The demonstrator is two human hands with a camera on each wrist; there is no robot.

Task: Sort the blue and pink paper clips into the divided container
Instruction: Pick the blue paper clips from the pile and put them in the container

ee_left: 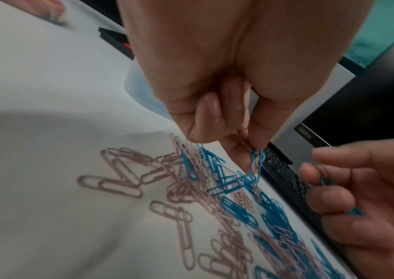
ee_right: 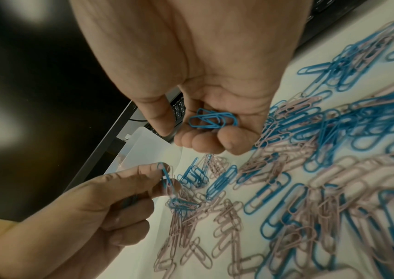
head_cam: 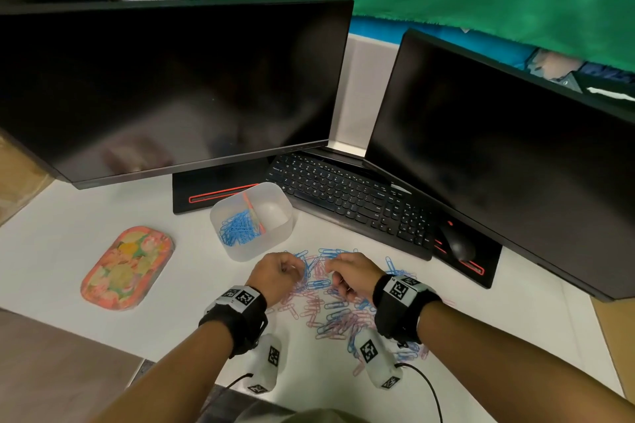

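A translucent divided container [head_cam: 252, 220] holds blue clips in its left compartment. Just in front of it, the left hand [head_cam: 275, 276] pinches a blue clip tangled with a pink one, lifted from the mixed pile [head_cam: 330, 306]. The right hand [head_cam: 350, 276] cups gathered blue clips [ee_right: 212, 119]; next, probably, shake the pink one free and drop the blues in.

Bare forearms; black wrist straps [head_cam: 398, 314] carrying white square-coded marker blocks [head_cam: 369, 350], black cables [head_cam: 429, 385]
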